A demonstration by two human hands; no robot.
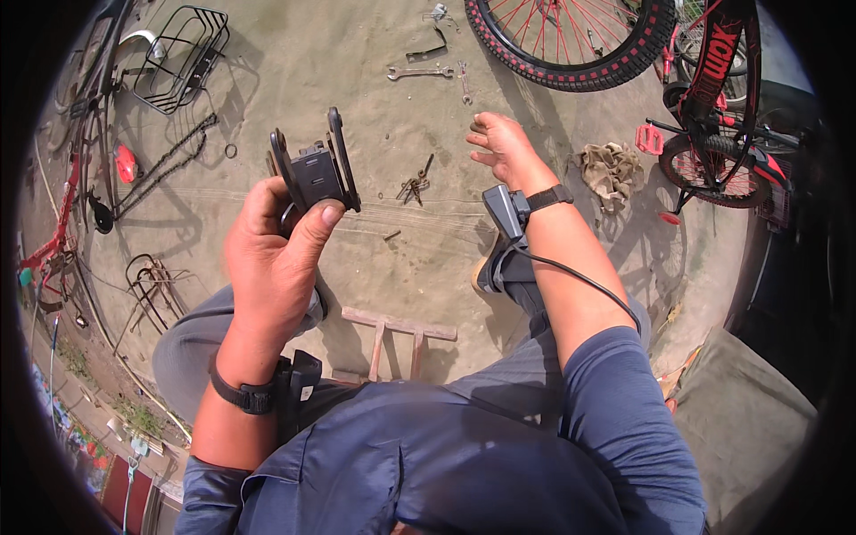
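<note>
My left hand (276, 250) grips a black pedal-like part (317, 178) between thumb and fingers, raised above the ground. It has two parallel side plates with rounded ends and a block between them; its exact kind is not clear. My right hand (501, 150) is held out over the ground with its fingers apart and nothing in it. Beyond that hand lie an open-ended wrench (419, 72) and a smaller wrench (465, 82). Small rusty metal pieces (413, 187) lie on the ground between my hands.
A red-and-black bicycle wheel (571, 76) and bicycle frame (711, 71) stand at the far right. Nearer lies a crumpled rag (612, 174). At left are a black wire basket (187, 58), a chain (165, 165) and a red frame (61, 223). A wooden stool (401, 324) stands between my legs.
</note>
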